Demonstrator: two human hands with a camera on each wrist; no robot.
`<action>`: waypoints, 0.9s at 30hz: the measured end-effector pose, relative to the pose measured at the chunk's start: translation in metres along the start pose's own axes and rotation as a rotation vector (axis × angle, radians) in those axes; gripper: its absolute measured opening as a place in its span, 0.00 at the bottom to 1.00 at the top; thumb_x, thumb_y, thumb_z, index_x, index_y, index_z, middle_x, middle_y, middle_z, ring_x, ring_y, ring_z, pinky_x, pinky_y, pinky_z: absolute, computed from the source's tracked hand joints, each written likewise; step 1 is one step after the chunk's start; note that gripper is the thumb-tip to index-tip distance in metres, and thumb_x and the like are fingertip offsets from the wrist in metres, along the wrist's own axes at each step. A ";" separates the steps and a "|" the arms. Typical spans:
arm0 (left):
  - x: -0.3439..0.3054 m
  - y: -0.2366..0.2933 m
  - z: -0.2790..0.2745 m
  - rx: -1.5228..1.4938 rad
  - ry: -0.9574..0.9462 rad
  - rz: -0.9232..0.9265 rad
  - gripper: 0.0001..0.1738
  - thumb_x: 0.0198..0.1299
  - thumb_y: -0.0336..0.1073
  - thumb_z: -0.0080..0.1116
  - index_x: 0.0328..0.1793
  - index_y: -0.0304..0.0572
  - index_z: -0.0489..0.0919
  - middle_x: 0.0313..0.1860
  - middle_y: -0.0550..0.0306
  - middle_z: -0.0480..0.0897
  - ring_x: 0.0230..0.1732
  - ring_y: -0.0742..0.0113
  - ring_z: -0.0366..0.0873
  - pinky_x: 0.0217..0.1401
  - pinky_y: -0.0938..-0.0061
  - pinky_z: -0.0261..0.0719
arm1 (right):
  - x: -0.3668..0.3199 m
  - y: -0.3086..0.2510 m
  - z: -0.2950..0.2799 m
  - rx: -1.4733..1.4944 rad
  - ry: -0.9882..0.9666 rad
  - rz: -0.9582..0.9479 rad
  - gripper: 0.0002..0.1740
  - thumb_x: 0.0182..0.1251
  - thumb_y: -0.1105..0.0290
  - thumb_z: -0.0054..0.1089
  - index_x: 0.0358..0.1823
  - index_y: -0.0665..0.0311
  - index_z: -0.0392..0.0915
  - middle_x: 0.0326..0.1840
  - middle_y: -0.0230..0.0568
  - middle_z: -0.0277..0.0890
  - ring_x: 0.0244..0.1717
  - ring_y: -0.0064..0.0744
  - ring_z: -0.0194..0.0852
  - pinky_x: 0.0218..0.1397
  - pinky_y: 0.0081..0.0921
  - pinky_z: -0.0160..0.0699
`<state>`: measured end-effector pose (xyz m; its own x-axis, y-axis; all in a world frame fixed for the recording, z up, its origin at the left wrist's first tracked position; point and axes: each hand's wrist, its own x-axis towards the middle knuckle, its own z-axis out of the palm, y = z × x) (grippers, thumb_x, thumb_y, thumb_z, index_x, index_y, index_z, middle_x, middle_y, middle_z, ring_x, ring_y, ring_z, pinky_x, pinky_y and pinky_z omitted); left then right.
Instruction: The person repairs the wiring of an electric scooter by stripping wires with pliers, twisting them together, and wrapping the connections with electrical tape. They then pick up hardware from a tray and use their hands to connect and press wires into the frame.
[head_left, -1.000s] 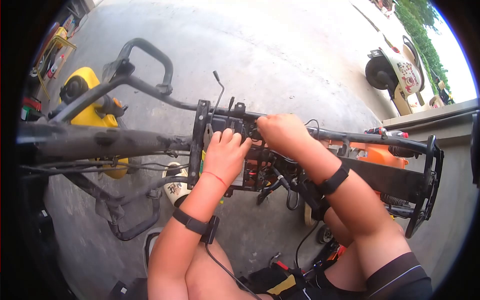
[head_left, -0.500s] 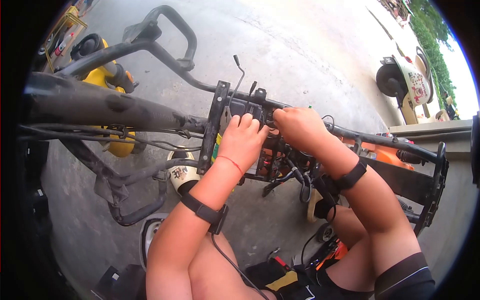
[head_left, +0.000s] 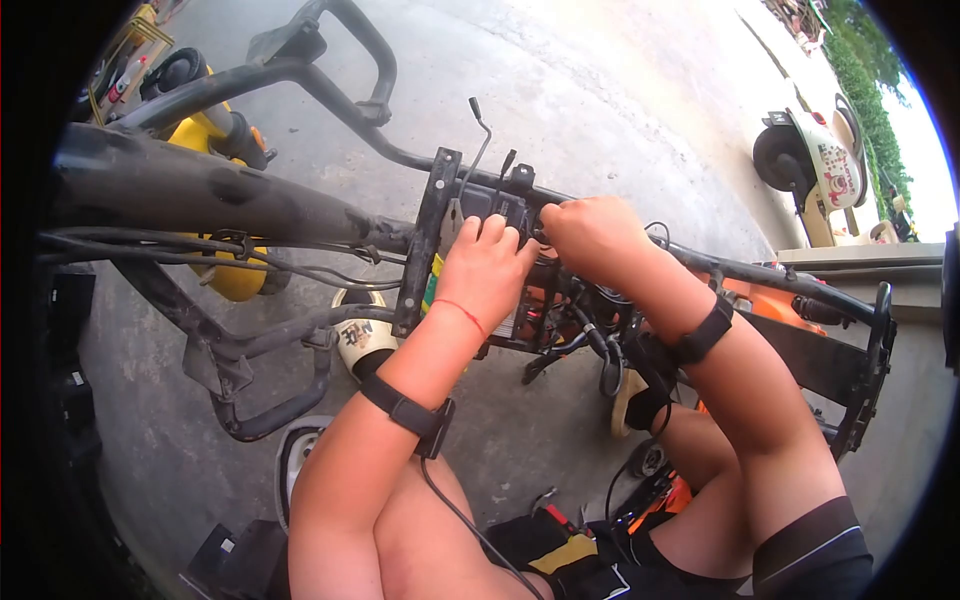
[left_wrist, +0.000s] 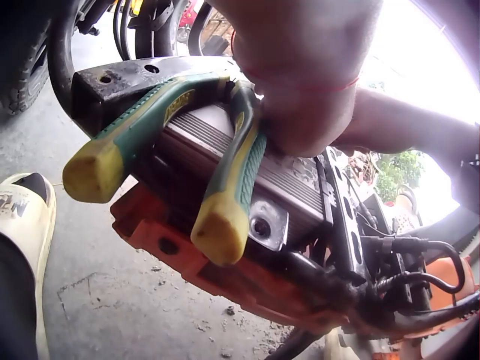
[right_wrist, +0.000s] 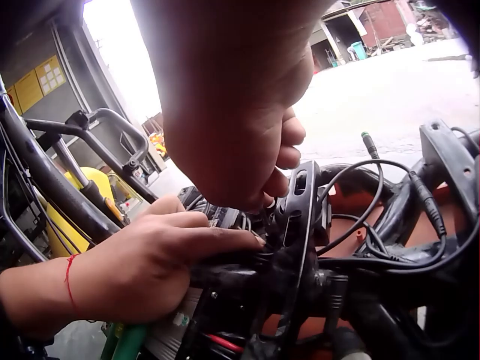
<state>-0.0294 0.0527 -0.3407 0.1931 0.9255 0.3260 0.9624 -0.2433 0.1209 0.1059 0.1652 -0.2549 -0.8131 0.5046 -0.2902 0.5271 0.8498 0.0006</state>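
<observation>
A bare metal vehicle frame (head_left: 430, 240) lies across in front of me. Over its middle my left hand (head_left: 480, 275) rests, one finger reaching out beside a slotted black bracket (right_wrist: 298, 210). My right hand (head_left: 598, 238) is curled at that bracket, its fingertips pinching something small; I cannot tell what, as the fingers hide it. Under the left hand lie pliers with green and yellow handles (left_wrist: 225, 195), on a finned metal box (left_wrist: 196, 135). Their jaws are hidden.
Black cables (right_wrist: 382, 169) loop beside the bracket, and a thin lever (head_left: 480, 140) sticks up behind the hands. Orange plastic (left_wrist: 217, 255) sits below. A white scooter (head_left: 820, 160) stands at far right, a yellow part (head_left: 235, 270) at left. Tools (head_left: 560, 515) lie near the person's legs.
The view has shifted, so the frame and hands appear further right than a second ago. Both hands stay at the same spot on the frame, with only slight finger movement.
</observation>
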 end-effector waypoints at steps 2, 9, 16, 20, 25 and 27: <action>-0.001 0.001 0.001 0.004 0.012 0.001 0.20 0.56 0.32 0.56 0.55 0.59 0.84 0.35 0.62 0.74 0.48 0.61 0.70 0.57 0.64 0.64 | 0.003 -0.003 -0.001 -0.036 -0.027 -0.009 0.05 0.59 0.69 0.60 0.31 0.62 0.79 0.31 0.46 0.85 0.36 0.46 0.87 0.37 0.39 0.84; 0.000 -0.001 0.001 0.013 0.011 -0.010 0.09 0.54 0.33 0.57 0.40 0.57 0.83 0.33 0.62 0.74 0.47 0.60 0.70 0.54 0.63 0.64 | 0.013 -0.010 0.006 -0.239 -0.030 -0.167 0.08 0.61 0.67 0.56 0.32 0.62 0.82 0.31 0.42 0.86 0.36 0.40 0.88 0.37 0.37 0.86; -0.003 -0.003 0.003 -0.016 0.050 -0.020 0.04 0.55 0.35 0.58 0.34 0.58 0.82 0.33 0.63 0.75 0.47 0.60 0.70 0.54 0.63 0.64 | 0.025 -0.026 -0.013 -0.281 -0.366 -0.077 0.11 0.63 0.64 0.57 0.32 0.56 0.88 0.37 0.39 0.88 0.40 0.40 0.88 0.40 0.37 0.87; -0.006 -0.004 0.001 -0.027 0.043 -0.029 0.07 0.55 0.34 0.57 0.38 0.59 0.83 0.34 0.63 0.76 0.48 0.60 0.71 0.54 0.63 0.64 | 0.024 -0.027 -0.017 -0.267 -0.370 -0.065 0.11 0.62 0.63 0.58 0.33 0.57 0.88 0.38 0.39 0.88 0.41 0.40 0.88 0.42 0.35 0.86; -0.006 -0.006 0.005 -0.076 0.093 -0.042 0.13 0.55 0.32 0.55 0.44 0.60 0.84 0.33 0.62 0.77 0.47 0.59 0.71 0.56 0.63 0.64 | 0.027 -0.026 -0.018 -0.198 -0.386 0.138 0.11 0.63 0.62 0.58 0.34 0.57 0.88 0.38 0.42 0.88 0.42 0.38 0.88 0.42 0.34 0.84; -0.007 -0.007 0.010 -0.073 0.085 -0.041 0.13 0.55 0.32 0.55 0.44 0.60 0.84 0.33 0.61 0.77 0.48 0.59 0.71 0.56 0.63 0.64 | 0.027 -0.028 -0.008 -0.267 -0.307 0.058 0.11 0.64 0.62 0.57 0.36 0.58 0.87 0.39 0.42 0.87 0.42 0.37 0.88 0.42 0.34 0.84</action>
<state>-0.0356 0.0505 -0.3530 0.1343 0.9076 0.3978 0.9521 -0.2295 0.2022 0.0674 0.1561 -0.2551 -0.6509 0.5184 -0.5546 0.4548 0.8512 0.2618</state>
